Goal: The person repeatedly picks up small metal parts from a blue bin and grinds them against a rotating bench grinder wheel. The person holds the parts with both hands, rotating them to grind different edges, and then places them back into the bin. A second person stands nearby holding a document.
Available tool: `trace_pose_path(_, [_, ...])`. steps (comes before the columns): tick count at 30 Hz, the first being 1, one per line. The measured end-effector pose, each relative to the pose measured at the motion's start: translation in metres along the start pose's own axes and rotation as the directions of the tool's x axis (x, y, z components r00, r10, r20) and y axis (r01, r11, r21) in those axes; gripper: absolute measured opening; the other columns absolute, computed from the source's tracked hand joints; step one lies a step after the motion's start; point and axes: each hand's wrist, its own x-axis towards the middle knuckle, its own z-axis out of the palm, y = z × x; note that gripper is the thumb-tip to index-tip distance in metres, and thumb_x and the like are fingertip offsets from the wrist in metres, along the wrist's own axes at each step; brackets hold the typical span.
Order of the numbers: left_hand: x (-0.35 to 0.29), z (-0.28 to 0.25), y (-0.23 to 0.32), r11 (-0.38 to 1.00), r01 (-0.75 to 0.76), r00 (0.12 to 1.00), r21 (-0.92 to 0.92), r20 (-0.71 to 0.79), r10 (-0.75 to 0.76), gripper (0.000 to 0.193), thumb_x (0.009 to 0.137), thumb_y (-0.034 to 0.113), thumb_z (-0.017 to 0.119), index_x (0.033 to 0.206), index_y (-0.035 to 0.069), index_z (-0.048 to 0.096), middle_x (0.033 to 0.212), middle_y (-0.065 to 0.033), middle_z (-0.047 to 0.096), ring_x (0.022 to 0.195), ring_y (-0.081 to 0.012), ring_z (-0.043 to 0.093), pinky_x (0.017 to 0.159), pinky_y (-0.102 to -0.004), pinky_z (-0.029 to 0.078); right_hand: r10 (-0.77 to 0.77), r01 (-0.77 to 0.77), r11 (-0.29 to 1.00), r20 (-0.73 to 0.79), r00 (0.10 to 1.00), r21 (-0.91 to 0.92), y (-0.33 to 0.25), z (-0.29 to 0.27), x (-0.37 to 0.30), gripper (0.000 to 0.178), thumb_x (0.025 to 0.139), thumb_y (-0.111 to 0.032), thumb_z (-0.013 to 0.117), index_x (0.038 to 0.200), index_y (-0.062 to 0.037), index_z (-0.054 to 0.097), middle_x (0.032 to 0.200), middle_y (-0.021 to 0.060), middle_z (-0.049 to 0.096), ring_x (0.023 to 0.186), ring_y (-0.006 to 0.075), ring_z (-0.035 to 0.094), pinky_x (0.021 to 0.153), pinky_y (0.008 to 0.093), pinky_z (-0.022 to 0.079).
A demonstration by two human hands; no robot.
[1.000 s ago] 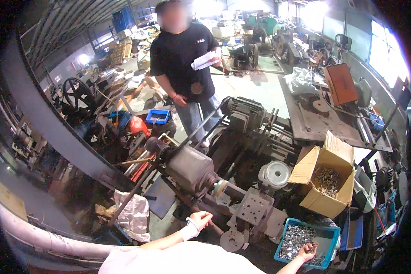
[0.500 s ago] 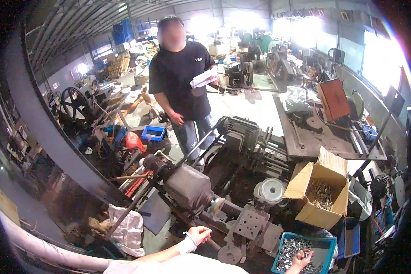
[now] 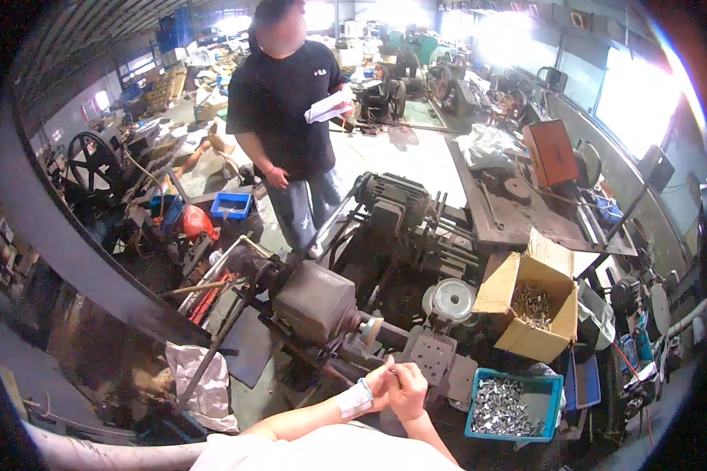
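Both hands are meeting by the machine: left hand [image 3: 379, 385] and right hand [image 3: 407, 390] are pinching a small metal part [image 3: 393, 372], too small to identify. Likely seating it next; blue bin [image 3: 513, 405] of parts sits just right.

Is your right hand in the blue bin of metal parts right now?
No, the right hand is up against the left hand in front of the machine, clear of the blue bin of metal parts.
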Motion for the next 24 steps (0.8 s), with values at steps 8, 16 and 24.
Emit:
trace_pose_path(8, [-0.078, 0.128, 0.039, 0.996, -0.02, 0.957, -0.09, -0.289, -0.007, 0.017, 0.086, 0.022, 0.047, 0.074, 0.01, 0.046, 0.07, -0.0019, 0.042, 0.064, -0.0132, 0.047, 0.059, -0.0245, 0.044, -0.057, 0.092, 0.963, 0.146, 0.988, -0.252, -0.021, 0.026, -0.011, 0.016, 0.064, -0.011, 0.064, 0.079, -0.0081, 0.06, 0.08, 0.0067, 0.056, 0.076, 0.027, 0.052, 0.064, 0.0357, 0.043])
trace_pose_path(16, [-0.038, 0.002, 0.027, 0.843, 0.188, 0.941, -0.503, 0.337, -0.008, 0.033, 0.084, 0.037, 0.044, 0.091, 0.006, 0.052, 0.088, -0.0078, 0.055, 0.081, -0.0214, 0.054, 0.071, -0.0302, 0.045, 0.015, 0.057, 0.966, 0.275, 0.961, -0.251, -0.04, 0.048, -0.009, 0.015, 0.068, -0.012, 0.061, 0.082, -0.0085, 0.06, 0.09, 0.0066, 0.055, 0.086, 0.0258, 0.051, 0.078, 0.0398, 0.04])
trace_pose_path(24, [-0.029, -0.027, 0.032, 0.929, 0.114, 0.989, -0.352, 0.132, -0.071, 0.035, 0.084, 0.04, 0.045, 0.091, 0.007, 0.055, 0.08, -0.0072, 0.058, 0.073, -0.0212, 0.056, 0.057, -0.0286, 0.046, -0.054, 0.052, 0.999, 0.303, 0.951, 0.017, -0.04, 0.055, -0.005, 0.012, 0.067, -0.012, 0.063, 0.077, -0.0064, 0.059, 0.08, 0.0073, 0.055, 0.083, 0.025, 0.052, 0.086, 0.0453, 0.034])
